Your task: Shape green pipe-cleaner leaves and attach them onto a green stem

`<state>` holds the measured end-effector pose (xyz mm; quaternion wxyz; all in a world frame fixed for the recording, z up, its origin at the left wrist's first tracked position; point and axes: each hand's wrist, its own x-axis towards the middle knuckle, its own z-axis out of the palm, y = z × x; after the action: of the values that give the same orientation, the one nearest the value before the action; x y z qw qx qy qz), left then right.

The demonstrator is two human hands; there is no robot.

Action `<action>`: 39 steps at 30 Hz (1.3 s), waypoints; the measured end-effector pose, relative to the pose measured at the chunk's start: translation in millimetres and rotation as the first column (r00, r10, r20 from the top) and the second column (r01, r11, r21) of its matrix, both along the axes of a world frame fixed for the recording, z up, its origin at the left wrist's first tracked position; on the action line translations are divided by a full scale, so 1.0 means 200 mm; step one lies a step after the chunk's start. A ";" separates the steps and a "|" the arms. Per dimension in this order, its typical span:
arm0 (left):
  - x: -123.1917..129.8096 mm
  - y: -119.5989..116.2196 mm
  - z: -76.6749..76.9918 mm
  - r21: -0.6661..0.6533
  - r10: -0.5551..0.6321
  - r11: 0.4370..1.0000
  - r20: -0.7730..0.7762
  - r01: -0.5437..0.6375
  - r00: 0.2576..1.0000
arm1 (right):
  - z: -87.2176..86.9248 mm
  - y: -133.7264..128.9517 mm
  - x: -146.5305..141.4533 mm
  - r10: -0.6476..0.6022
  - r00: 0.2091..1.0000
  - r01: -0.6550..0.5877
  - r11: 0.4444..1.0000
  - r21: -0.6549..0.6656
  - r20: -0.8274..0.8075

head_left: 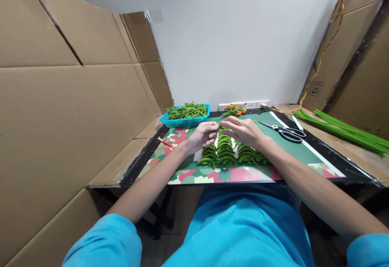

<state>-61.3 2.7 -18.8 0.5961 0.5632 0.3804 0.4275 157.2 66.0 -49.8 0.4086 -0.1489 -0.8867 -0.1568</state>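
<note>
My left hand (pixel 203 137) is closed, thumb and fingers pinched on a small green pipe cleaner piece (pixel 224 128). My right hand (pixel 243 131) meets it from the other side, its fingers pinched at the same piece; the fingertips partly hide it. Below the hands, bent green pipe cleaner pieces (pixel 227 153) lie in several neat columns on a white sheet (pixel 197 156). My forearms cover part of these columns.
A blue basket (pixel 185 122) at the back left holds a heap of green pieces. Orange flower-like pieces (pixel 237 110) lie near a power strip (pixel 253 105). Black-handled scissors (pixel 291 135), a red tool (pixel 166 142) and long green stems (pixel 343 131) lie around. Cardboard walls (pixel 75 109) flank the table.
</note>
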 end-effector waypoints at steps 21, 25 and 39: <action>0.01 -0.01 0.05 0.152 0.017 0.988 -0.015 -0.015 1.000 | 0.08 -0.07 -0.08 0.278 0.813 -0.579 0.284 -0.764 -0.513; -0.02 0.00 0.07 0.387 0.119 0.921 -0.166 -0.046 0.979 | 0.11 -0.06 -0.08 0.187 0.727 -0.630 -0.200 -0.751 -0.660; -0.04 0.10 -0.02 0.240 0.163 0.965 -0.213 -0.111 0.963 | 0.02 0.01 -0.04 0.164 0.957 -0.238 0.914 -0.327 -0.238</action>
<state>-69.0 22.1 -23.5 0.4489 0.6451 0.4343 0.4401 149.4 68.7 -45.6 0.4785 -0.1425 -0.8641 0.0639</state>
